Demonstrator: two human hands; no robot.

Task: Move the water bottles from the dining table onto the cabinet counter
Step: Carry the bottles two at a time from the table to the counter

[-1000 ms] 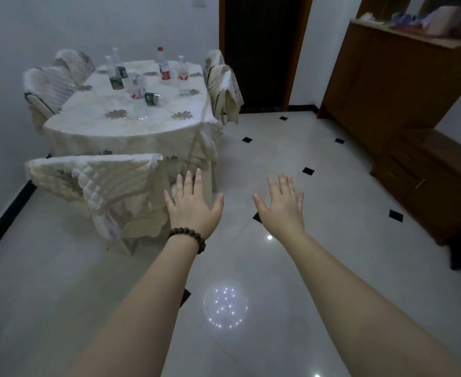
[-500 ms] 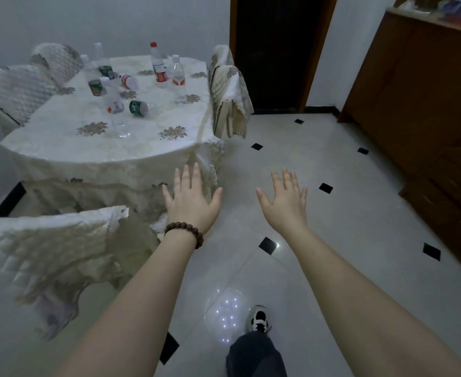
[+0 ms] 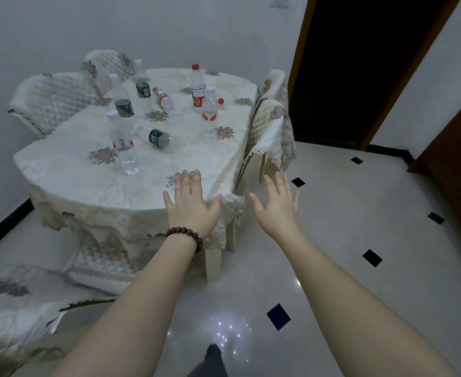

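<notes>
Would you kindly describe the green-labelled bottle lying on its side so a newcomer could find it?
Start at the cloth-covered dining table. Near its middle, right of the closest upright bottle, lies the green-labelled bottle. The other green-labelled bottles stand upright.

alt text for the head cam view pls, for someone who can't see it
A person's empty, open left hand, with a dark beaded bracelet at its wrist, and right hand reach toward a dining table under a cream patterned tablecloth. On it are several clear plastic water bottles, some upright like the red-capped one, some lying like the green-labelled one. Fabric-covered chairs surround it.
</notes>
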